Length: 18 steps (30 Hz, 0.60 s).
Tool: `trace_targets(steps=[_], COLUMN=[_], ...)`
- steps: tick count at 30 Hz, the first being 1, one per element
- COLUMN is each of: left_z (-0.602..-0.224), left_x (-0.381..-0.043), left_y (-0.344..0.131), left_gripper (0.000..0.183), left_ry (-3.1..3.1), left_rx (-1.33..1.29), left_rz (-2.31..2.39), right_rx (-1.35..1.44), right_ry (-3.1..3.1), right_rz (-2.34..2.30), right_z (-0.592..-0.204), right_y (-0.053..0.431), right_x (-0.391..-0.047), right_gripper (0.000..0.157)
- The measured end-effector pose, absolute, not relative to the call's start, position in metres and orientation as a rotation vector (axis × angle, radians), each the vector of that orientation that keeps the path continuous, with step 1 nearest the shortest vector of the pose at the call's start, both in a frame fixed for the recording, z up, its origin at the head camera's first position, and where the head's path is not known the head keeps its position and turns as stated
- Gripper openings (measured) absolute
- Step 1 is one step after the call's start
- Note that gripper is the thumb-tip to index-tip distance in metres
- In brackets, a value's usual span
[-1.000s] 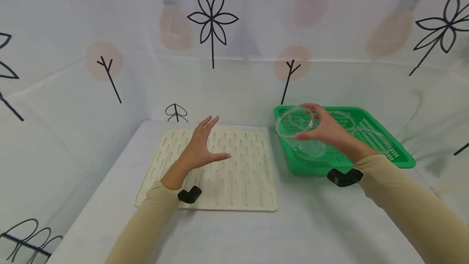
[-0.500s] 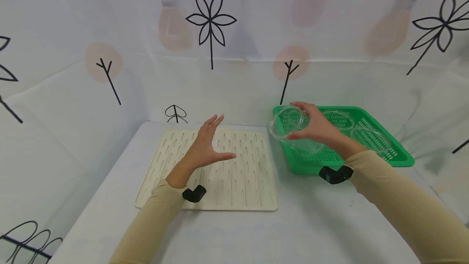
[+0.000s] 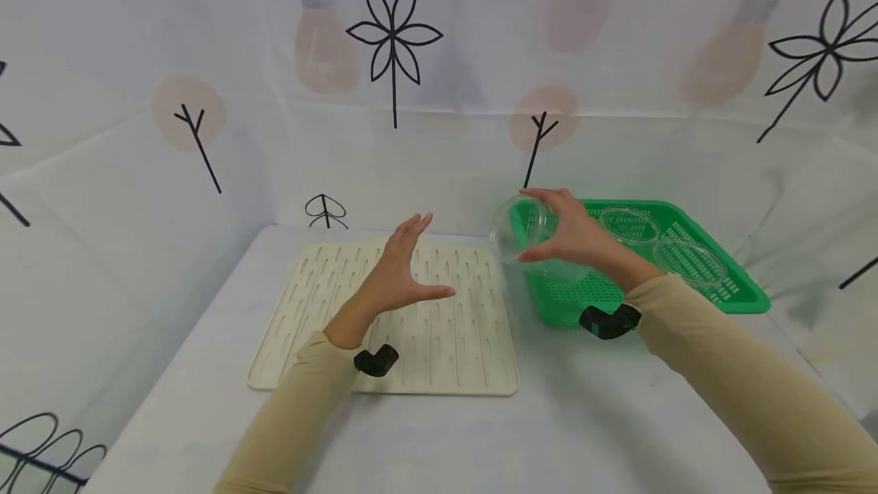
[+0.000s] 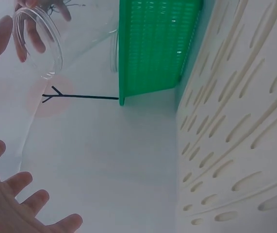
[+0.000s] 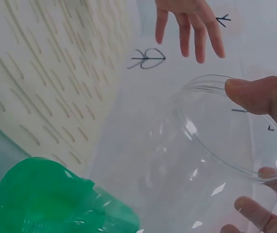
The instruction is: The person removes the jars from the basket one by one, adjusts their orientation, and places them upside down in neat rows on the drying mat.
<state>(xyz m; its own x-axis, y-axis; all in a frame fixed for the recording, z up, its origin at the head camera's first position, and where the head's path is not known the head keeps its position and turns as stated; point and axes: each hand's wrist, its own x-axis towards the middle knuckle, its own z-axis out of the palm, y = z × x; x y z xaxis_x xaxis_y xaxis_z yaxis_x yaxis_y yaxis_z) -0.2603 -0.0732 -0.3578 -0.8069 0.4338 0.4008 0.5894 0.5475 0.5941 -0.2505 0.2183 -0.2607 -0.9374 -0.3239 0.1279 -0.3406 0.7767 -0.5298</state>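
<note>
My right hand [image 3: 572,231] grips a clear round jar [image 3: 506,233] by its rim, thumb on the near side and fingers on the far side. The jar is tilted in the air between the green basket [image 3: 565,316] and the mat. In the right wrist view the rim and see-through wall of the jar [image 5: 216,150] show, the thumb on the rim. My left hand [image 3: 392,273] hovers over the cream ridged mat [image 3: 439,357], fingers spread and thumb apart, touching nothing. The left wrist view has its loosely bent fingertips [image 4: 36,199] at the lower left.
Behind the right forearm, further clear round-rimmed pieces, such as this clear rim [image 3: 693,261], sit in the basket. A white cloth covers the table [image 3: 480,441], and a printed white curtain [image 3: 453,166] hangs behind and at both sides.
My right hand has carried the jar left, from above the basket to its left edge, tilting it further. My left hand has drifted right toward it. Basket and mat have stayed in place.
</note>
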Motion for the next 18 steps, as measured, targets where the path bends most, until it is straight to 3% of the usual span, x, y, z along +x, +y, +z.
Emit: trace_targets(steps=[18], left_z=[-0.342], left_x=[-0.258], left_y=[-0.054], left_gripper=[0.111], left_ry=[-2.542], left_rx=[-0.909], left_rz=[-1.139], right_rx=[0.643], right_ry=[-2.911], right_rz=[0.749], right_z=[-0.254], right_y=[0.193], right_x=[-0.248], right_gripper=[0.094])
